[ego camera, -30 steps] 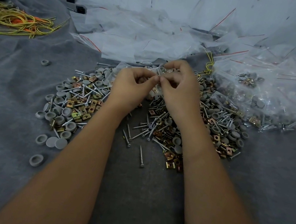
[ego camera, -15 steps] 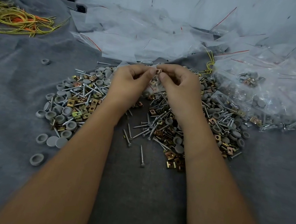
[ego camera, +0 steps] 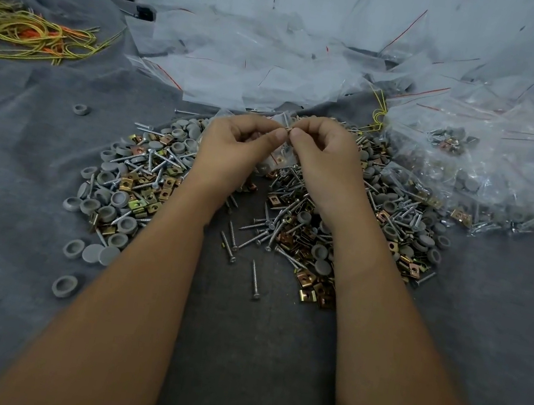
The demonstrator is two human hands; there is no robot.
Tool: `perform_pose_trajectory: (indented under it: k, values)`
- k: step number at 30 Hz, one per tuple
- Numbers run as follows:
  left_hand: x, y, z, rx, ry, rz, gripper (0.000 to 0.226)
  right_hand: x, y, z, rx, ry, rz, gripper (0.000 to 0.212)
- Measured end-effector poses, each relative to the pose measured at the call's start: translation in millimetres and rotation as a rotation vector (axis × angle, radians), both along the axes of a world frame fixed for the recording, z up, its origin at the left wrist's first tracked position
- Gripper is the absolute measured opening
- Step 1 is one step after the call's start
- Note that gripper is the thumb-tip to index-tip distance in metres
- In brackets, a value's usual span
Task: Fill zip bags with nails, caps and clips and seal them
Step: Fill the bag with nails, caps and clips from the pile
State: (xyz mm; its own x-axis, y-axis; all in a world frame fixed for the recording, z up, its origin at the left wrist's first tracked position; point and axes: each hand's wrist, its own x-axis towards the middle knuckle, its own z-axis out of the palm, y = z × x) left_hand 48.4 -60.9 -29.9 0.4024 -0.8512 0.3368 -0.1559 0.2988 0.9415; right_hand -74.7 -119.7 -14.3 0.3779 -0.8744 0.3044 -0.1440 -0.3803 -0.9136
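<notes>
At frame centre, above the heap [ego camera: 290, 219], the bag [ego camera: 279, 155] is hanging lower-filled and clear, its top now risen slightly and stretched between thumbs; sealing is seemingly beginning. The left hand [ego camera: 235, 152] and right hand [ego camera: 326, 166] are both pinching its top edge. Filled bags [ego camera: 471, 170] are piling at right.

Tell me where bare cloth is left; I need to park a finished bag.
Free: the grey cloth between the yellow ties and the hardware pile, and the near strip between the forearms. Crowded: the pile, the empty bags behind, the filled bags at right.
</notes>
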Motion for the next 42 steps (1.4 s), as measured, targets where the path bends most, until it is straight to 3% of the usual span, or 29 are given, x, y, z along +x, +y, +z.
perform_pose_trajectory:
  k: [5, 11, 20, 24, 33, 42]
  values:
    - [1.9, 0.7, 1.7, 0.04, 0.109, -0.036, 0.011, 0.2, -1.6, -1.9, 0.025, 0.003, 0.054, 0.008]
    - [4.9, 0.1, 2.6, 0.082, 0.222, -0.116, 0.018, 0.0, -2.9, -1.6, 0.143, -0.145, 0.162, 0.018]
    - [9.5, 2.4, 3.8, 0.081, 0.226, -0.245, 0.033, -1.6, -2.3, -0.4, 0.233, -0.24, 0.26, 0.023]
    - [8.5, 2.5, 3.8, 0.052, 0.278, -0.298, 0.028, -2.6, -2.5, 0.8, 0.27, -0.273, 0.293, 0.024]
    - [1.9, 2.2, 4.2, 0.046, 0.223, -0.228, 0.019, 0.0, -1.9, -0.2, 0.281, -0.224, 0.264, 0.026]
    - [-1.4, 0.5, 2.7, 0.074, 0.12, -0.113, 0.021, 6.4, -1.0, -4.3, 0.13, 0.043, 0.065, 0.017]
